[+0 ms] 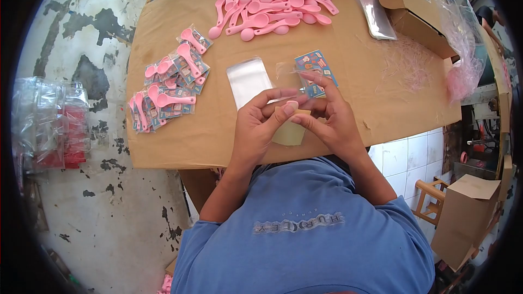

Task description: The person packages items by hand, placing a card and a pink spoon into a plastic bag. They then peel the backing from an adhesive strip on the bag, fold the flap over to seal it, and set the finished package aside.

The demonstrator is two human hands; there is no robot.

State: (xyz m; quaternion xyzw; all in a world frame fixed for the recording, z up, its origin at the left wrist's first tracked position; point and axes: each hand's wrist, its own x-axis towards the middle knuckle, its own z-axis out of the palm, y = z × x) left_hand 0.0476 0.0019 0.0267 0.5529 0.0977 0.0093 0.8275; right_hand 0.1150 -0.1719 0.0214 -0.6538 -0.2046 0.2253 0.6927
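Near the table's front edge my left hand [268, 115] is closed, its thumb and fingers pinching a small yellowish piece [301, 112]. My right hand [328, 117] is beside it, thumb and fingers closed at the same piece. Below them lies a yellowish-green sheet [289, 136], partly hidden. A stack of clear plastic bags [248, 79] sits just beyond my left hand. Printed blue cards [317, 64] lie beyond my right hand, with clear plastic [287, 74] beside them.
Loose pink spoons [261, 5] are heaped at the back of the brown-covered table [201, 147]. Bagged pink spoons with cards [170, 99] lie at the left. A clear-wrapped stack [375, 13], an open cardboard box [417, 8] and pink shreds [408, 71] are at the right.
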